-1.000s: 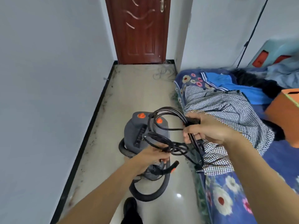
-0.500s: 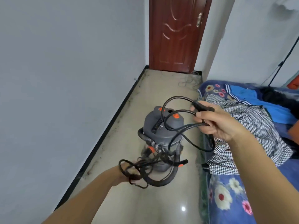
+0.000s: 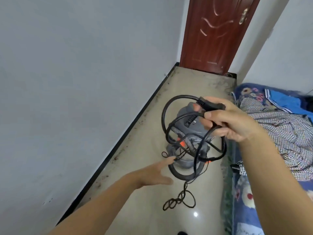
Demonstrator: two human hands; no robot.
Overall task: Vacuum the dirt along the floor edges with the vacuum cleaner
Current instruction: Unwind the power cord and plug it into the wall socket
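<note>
A grey canister vacuum cleaner (image 3: 191, 126) with orange parts stands on the floor between the left wall and the bed. Its black hose (image 3: 179, 174) curls round its base. My right hand (image 3: 233, 121) grips the black power cord (image 3: 171, 106) near its plug, holding several loops above the vacuum. My left hand (image 3: 152, 173) is spread with straight fingers, reaching toward the hanging cord and holding nothing. A loose tangle of cord end (image 3: 179, 200) dangles just above the floor. Dirt specks (image 3: 122, 153) line the black skirting on the left.
A grey wall runs along the left with a black skirting board (image 3: 118, 141). A brown door (image 3: 216, 34) closes the far end. A bed (image 3: 277, 126) with floral and checked covers fills the right side. The beige tile floor (image 3: 186, 85) runs as a narrow strip between them.
My left hand has let go of the cord bundle, which now dangles toward the floor. My right hand keeps the plug end. The view has turned left and closer.
</note>
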